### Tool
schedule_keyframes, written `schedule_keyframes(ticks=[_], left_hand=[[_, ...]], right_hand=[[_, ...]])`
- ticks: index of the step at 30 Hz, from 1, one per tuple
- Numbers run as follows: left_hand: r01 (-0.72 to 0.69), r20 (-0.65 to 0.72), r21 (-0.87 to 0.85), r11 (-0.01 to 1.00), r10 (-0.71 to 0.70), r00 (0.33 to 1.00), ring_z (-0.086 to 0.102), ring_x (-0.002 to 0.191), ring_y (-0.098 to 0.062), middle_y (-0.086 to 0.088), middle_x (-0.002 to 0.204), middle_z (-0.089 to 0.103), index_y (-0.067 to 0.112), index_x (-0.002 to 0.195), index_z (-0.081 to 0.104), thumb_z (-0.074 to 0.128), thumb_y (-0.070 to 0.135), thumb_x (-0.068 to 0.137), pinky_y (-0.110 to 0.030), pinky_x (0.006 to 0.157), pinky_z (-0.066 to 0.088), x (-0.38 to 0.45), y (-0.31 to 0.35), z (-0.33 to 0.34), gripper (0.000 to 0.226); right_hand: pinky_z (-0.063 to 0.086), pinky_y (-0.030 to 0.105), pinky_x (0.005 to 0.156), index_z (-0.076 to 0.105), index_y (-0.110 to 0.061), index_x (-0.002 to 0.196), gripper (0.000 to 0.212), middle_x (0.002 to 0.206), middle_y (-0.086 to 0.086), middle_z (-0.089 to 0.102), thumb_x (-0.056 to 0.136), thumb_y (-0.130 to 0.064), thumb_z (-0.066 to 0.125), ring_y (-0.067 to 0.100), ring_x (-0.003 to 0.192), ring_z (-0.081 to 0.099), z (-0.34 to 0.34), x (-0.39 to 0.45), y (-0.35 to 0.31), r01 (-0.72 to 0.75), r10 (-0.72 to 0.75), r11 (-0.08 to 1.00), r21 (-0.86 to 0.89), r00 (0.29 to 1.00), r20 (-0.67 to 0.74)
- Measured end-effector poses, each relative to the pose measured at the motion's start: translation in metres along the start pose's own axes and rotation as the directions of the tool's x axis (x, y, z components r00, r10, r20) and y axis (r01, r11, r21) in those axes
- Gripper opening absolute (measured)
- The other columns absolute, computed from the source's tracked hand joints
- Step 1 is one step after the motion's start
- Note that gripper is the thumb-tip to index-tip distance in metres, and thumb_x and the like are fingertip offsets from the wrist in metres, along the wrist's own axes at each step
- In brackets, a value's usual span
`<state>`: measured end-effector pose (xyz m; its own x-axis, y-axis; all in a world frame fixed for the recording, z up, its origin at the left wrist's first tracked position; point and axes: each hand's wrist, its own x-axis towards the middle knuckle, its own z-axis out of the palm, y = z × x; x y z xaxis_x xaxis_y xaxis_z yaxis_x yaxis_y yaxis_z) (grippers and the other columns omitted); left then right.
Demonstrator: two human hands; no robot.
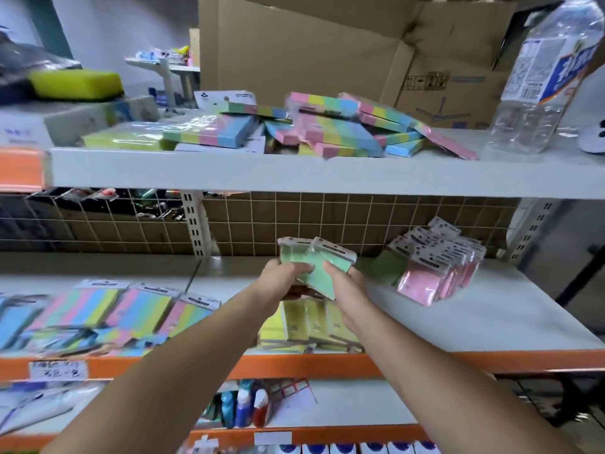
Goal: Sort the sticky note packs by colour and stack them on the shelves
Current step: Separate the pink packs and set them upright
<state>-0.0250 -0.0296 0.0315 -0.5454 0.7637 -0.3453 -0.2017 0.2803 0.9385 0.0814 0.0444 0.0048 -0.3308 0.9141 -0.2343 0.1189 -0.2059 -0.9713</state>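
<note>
Square up the mint-green wrapped sticky note packs (314, 267) first — left hand (278, 278) and right hand (343, 283) both gripping them. Then lower flat, apart from the pink wrapped packs (435, 276).

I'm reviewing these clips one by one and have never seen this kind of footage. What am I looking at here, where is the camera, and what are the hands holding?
There is no machine here. A person wears a wide-angle camera on the head, so this single picture looks forward and down along both forearms at a set of store shelves. The left hand and right hand together grip green sticky note packs above the middle shelf. Directly below them lie yellow packs; to the right sits a row of pink packs; to the left lie striped multicolour packs. The upper shelf carries a loose heap of multicolour packs, a clear plastic bottle and a cardboard box behind.
</note>
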Motion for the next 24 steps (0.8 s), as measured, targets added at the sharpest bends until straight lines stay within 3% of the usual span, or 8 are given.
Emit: schedule_keyframes(ticks=[3,6,9,12,18,21,24], left_hand=[[-0.007,0.001,0.008,1.000,0.007,1.000,0.073,0.070,-0.024,-0.013,0.094,0.073,0.004,0.117,0.055,0.071,0.023,0.080,-0.019,0.046,0.046,-0.009,0.000,-0.033,0.045],[-0.022,0.035,0.039,0.999,0.021,0.999,0.071,0.060,-0.019,-0.004,0.073,0.073,0.008,0.101,0.060,0.067,0.022,0.085,-0.022,0.058,0.046,-0.022,0.000,-0.069,0.022],[-0.023,0.019,0.044,0.999,0.022,1.000,0.069,0.060,-0.021,-0.006,0.066,0.071,0.006,0.101,0.060,0.068,0.021,0.084,-0.024,0.064,0.049,-0.032,-0.002,-0.111,0.024],[-0.031,-0.001,0.057,0.998,0.032,1.000,0.069,0.063,-0.022,-0.012,0.078,0.072,0.001,0.109,0.058,0.070,0.022,0.082,-0.023,0.056,0.052,-0.039,-0.008,-0.155,0.036],[-0.024,-0.063,0.018,1.000,0.025,0.998,0.065,0.059,-0.023,-0.015,0.075,0.067,-0.006,0.108,0.060,0.069,0.017,0.082,-0.026,0.060,0.054,-0.055,-0.014,-0.234,0.036],[-0.012,-0.105,0.024,1.000,0.015,0.994,0.063,0.053,-0.020,-0.014,0.073,0.066,-0.006,0.112,0.059,0.068,0.018,0.082,-0.022,0.053,0.051,-0.063,-0.019,-0.269,0.039],[0.006,-0.152,0.049,0.999,0.002,0.988,0.061,0.044,-0.015,-0.014,0.071,0.066,-0.002,0.108,0.058,0.068,0.022,0.082,-0.015,0.042,0.042,-0.071,-0.023,-0.302,0.037]], right_hand=[[0.051,0.028,0.066,0.065,-0.016,0.101,0.021,0.091,0.000,0.070,0.089,-0.033,0.065,0.019,0.080,0.065,0.031,-0.016,0.000,0.007,-0.007,1.000,-0.007,1.000,-0.018],[0.045,0.026,0.062,0.065,-0.016,0.103,0.021,0.094,0.002,0.069,0.089,-0.032,0.064,0.020,0.081,0.063,0.063,-0.038,0.000,0.008,-0.008,1.000,-0.001,1.000,-0.027],[0.046,0.027,0.066,0.066,-0.016,0.103,0.023,0.094,0.002,0.069,0.088,-0.033,0.065,0.022,0.084,0.065,0.101,-0.060,0.001,0.004,-0.003,1.000,0.024,0.999,-0.040],[0.048,0.027,0.065,0.066,-0.015,0.105,0.030,0.095,0.002,0.070,0.085,-0.037,0.066,0.023,0.086,0.066,0.142,-0.083,0.004,0.000,0.001,1.000,0.015,0.998,-0.055],[0.053,0.034,0.078,0.065,-0.018,0.097,0.022,0.094,0.001,0.069,0.084,-0.036,0.066,0.024,0.086,0.066,0.219,-0.122,0.009,0.005,-0.006,1.000,-0.016,0.999,-0.049],[0.055,0.042,0.084,0.066,-0.020,0.098,0.037,0.095,0.001,0.071,0.075,-0.048,0.066,0.026,0.089,0.066,0.254,-0.135,0.014,-0.001,-0.002,0.999,-0.050,0.999,-0.046],[0.052,0.031,0.073,0.066,-0.016,0.106,0.033,0.099,0.003,0.070,0.082,-0.038,0.066,0.022,0.086,0.065,0.285,-0.147,0.016,0.009,-0.010,0.998,-0.056,1.000,-0.024]])
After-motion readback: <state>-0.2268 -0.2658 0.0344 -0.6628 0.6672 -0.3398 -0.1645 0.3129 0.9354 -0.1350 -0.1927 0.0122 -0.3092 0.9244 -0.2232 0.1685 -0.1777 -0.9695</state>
